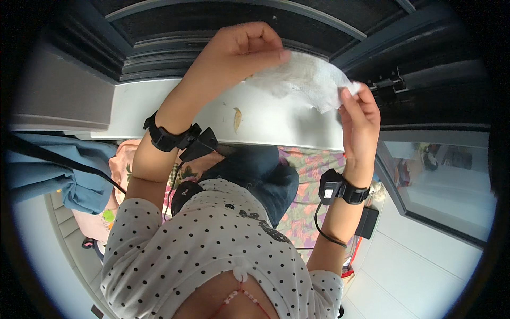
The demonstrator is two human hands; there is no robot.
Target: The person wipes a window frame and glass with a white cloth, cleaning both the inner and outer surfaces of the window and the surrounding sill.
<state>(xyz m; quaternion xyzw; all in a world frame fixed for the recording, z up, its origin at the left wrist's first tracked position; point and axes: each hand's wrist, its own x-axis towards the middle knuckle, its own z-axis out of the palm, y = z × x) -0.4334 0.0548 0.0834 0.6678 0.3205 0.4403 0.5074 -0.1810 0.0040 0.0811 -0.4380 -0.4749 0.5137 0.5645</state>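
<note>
A thin white wipe [314,77] is stretched between my two hands above a white windowsill [271,123]. Grey-brown dirt smudges its left part. My left hand [251,44] pinches the upper left edge between thumb and fingers. At the other end, my right hand [360,107] grips a corner of the cloth with its thumb and fingertips. A dry, pale brown leaf [237,120] lies on the sill below my left hand, with a few small dark specks beside it. The cloth hides part of the sill behind it.
A dark window frame [159,71] borders the sill's far side, with a metal latch [392,84] at right. An angled glass pane [442,171] stands at right. Blue fabric [79,171] hangs at left; flowered bedding [306,191] lies below. Cabled black devices are strapped to both wrists.
</note>
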